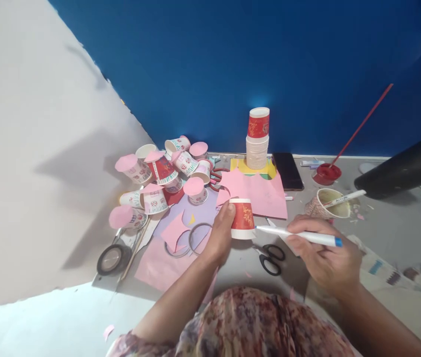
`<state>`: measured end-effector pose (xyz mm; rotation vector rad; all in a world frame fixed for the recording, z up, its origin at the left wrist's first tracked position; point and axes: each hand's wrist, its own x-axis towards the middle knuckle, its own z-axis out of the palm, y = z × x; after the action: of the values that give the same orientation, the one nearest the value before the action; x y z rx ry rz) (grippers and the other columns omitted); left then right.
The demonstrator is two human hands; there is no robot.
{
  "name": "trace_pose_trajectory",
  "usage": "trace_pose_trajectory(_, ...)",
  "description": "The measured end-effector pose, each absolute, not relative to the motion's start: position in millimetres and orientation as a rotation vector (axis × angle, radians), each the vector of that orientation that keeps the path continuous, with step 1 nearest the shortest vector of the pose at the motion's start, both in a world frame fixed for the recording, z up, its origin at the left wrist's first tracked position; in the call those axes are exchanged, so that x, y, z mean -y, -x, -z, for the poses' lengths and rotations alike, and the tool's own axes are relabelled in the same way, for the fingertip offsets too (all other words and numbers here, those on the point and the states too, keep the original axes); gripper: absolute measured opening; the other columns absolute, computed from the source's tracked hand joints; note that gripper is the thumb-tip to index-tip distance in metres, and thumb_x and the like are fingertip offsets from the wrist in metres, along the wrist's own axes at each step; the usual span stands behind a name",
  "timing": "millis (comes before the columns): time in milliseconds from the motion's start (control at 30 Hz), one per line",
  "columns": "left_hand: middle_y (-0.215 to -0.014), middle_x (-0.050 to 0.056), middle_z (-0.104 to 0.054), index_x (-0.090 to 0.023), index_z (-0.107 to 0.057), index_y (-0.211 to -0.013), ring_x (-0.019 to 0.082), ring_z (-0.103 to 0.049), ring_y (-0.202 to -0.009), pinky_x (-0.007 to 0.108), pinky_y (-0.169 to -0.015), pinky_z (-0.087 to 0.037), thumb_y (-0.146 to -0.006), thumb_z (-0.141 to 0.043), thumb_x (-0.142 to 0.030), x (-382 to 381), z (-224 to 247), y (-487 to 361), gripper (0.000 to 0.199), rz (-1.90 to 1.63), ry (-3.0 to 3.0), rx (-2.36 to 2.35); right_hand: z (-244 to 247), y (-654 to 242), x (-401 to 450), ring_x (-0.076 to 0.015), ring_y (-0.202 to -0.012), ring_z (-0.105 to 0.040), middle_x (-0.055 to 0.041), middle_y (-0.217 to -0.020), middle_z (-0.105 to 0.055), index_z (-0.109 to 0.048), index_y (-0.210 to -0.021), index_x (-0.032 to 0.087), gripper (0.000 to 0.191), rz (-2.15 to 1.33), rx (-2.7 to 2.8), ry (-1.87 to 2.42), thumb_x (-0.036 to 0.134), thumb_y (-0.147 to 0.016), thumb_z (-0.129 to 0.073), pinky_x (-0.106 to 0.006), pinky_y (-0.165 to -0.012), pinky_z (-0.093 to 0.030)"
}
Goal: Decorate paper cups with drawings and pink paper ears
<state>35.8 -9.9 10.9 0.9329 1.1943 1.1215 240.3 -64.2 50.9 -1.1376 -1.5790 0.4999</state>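
On my feed, the left hand [220,239] has its thumb and fingers clamped on the side of a red paper cup [243,216], held base-up above the gray table [229,280] near the middle of my view. The right hand [327,260] pinches a white marker [307,236] with its fingers closed around the barrel, and the blue tip sits at the cup's 4 o'clock edge (I cannot tell whether it actually touches). Taking that cup as my clock center, a stack of cups [257,152] stands at 12, with a pink sheet [268,199] at 1 and a black phone [288,171] between 1 and 2. At 3, past the marker, a patterned cup [313,207] holds another pen [346,198]. Black-handled scissors [270,262] lie at 5, a roll of black tape [112,260] lies between 8 and 9, and decorated cups [155,202], several with pink discs on their ends, crowd between 9 and 11.
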Motion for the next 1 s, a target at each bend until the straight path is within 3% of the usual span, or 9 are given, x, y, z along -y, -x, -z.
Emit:
trace_pose_trajectory(167,-0.120,0.011,-0.075,-0.020,-0.070,-0.127,0.029,-0.068,-0.111,0.038,-0.097,-0.053,-0.099,-0.054,-0.070,11.9,-11.6,-36.6,0.060,-1.054,-1.038,-1.204,-58.0,-229.8,56.3,-0.0167,-0.068,-0.075,-0.0014,-0.082,-0.080,-0.073,-0.100,0.024,0.011,-0.356,1.792,1.074,0.020,-0.100,-0.063,-0.025,-0.064,-0.060)
trace_pose_trajectory(300,-0.130,0.011,-0.074,-0.020,-0.066,-0.133,0.029,-0.066,-0.119,0.038,-0.101,-0.052,-0.099,-0.054,-0.070,13.0,-14.0,-36.1,0.062,-1.008,-1.076,-1.216,-56.0,-226.2,51.4,-0.0176,-0.068,-0.076,-0.0027,-0.082,-0.080,-0.073,-0.098,0.023,0.012,-0.338,1.846,1.050,0.020,-0.102,-0.062,-0.026,-0.064,-0.060)
trace_pose_trajectory(733,-0.114,0.009,-0.077,-0.020,-0.074,-0.117,0.030,-0.066,-0.112,0.035,-0.092,-0.052,-0.091,-0.073,-0.060,11.9,-21.1,-38.3,0.047,-1.074,-0.897,-1.146,-56.0,-225.5,51.2,-0.0190,-0.065,-0.075,-0.0033,-0.077,-0.080,-0.073,-0.092,0.025,0.020,-0.322,1.921,1.100,0.028,-0.105,-0.058,-0.028,-0.061,-0.060)
trace_pose_trajectory(1000,-0.107,0.008,-0.077,-0.021,-0.073,-0.119,0.031,-0.066,-0.109,0.035,-0.089,-0.053,-0.086,-0.077,-0.062,13.0,-20.8,-40.0,0.053,-1.062,-0.856,-1.118,-56.9,-227.2,51.0,-0.0178,-0.064,-0.075,-0.0019,-0.078,-0.080,-0.071,-0.093,0.024,0.014,-0.315,1.906,1.081,0.020,-0.101,-0.060,-0.027,-0.064,-0.059)
